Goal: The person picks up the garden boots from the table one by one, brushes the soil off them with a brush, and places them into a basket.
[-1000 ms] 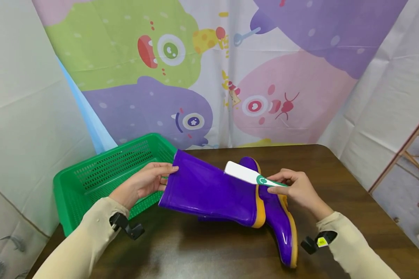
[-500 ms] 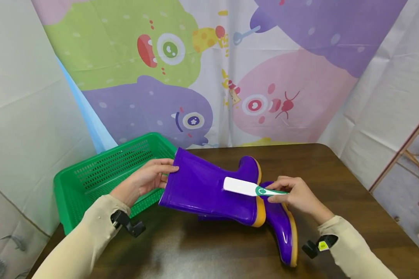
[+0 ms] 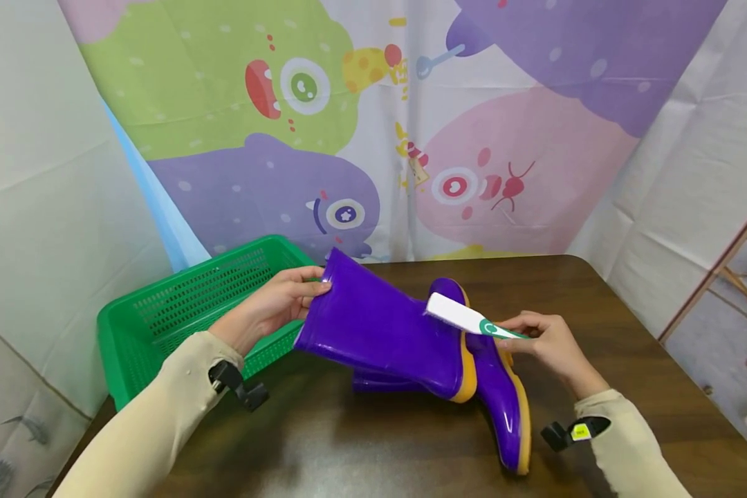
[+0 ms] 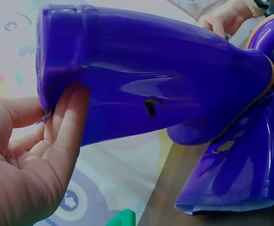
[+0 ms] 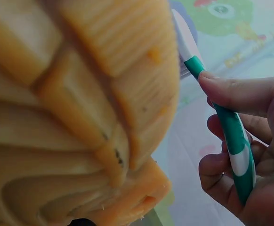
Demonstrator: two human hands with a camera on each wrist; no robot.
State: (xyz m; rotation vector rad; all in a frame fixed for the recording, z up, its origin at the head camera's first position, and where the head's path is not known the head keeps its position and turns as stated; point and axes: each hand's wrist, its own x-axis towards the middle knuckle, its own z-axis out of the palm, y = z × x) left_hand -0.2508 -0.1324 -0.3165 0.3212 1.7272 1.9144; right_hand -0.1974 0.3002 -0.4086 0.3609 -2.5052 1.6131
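Note:
My left hand pinches the top rim of a purple rubber boot, thumb on one side and fingers on the other. The shaft slants up toward the left, with the yellow sole at its right end. In my right hand is a brush with a white head and green-and-white handle. The brush head lies over the boot near its ankle; whether it touches cannot be told. Underneath, a second purple boot lies on its side, its shaft partly hidden. A dark mark shows on the held boot's shaft.
A green perforated basket stands at the left, behind my left forearm. Both boots are over a brown wooden table. A cartoon-printed curtain hangs behind the table's far edge.
The brush first went down along the shaft, then up and right toward the ankle. My left hand has raised the boot's top slightly and shifted it right. The lower boot stays put.

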